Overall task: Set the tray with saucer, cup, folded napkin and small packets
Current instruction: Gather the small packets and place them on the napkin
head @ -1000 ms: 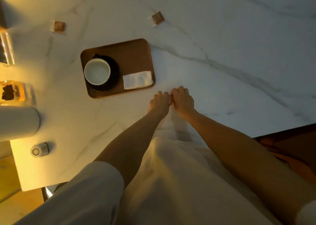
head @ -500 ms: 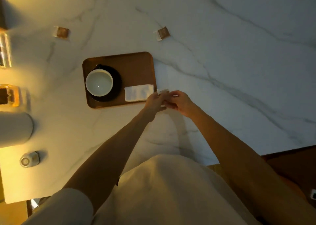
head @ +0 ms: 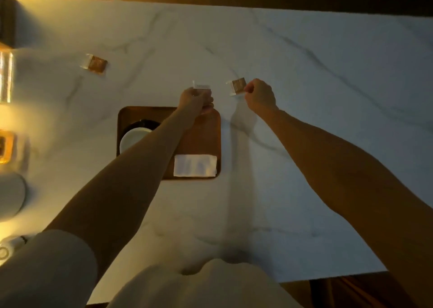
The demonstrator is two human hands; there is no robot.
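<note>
Packet [head: 95, 64] far left lies alone on the marble table [head: 328, 143], well apart from both hands and from the tray [head: 206, 129]; risk there is plain omission, since it sits outside the current reach. On the tray, white cup [head: 131, 141] sits on dark saucer [head: 146, 123], both half hidden under the left forearm, which crosses right over them; a dropped elbow or a careless pull-back could likely clip the cup rim and tip it or skid the saucer. Folded napkin [head: 195, 169] lies flat in the tray's near right corner, looks settled, but a sleeve or wrist dragging across could unfold or shift it. Left hand [head: 196, 99] is closed, pinching a small pale packet [head: 201, 87] at the tray's far edge; packet is thin and blurred, grip looks like fingertips only, so it may slip and land off the tray on the table. Right hand [head: 260, 94] is curled, fingers nipping the edge of a brown packet [head: 238, 86] just beyond the tray's far right corner; can't tell if it's lifted or touching the marble. An edge pinch on slick wrapper is weak: it may swing or drop in transit. Both hands carrying at once splits attention, and placements could crowd the napkin or stack.
</note>
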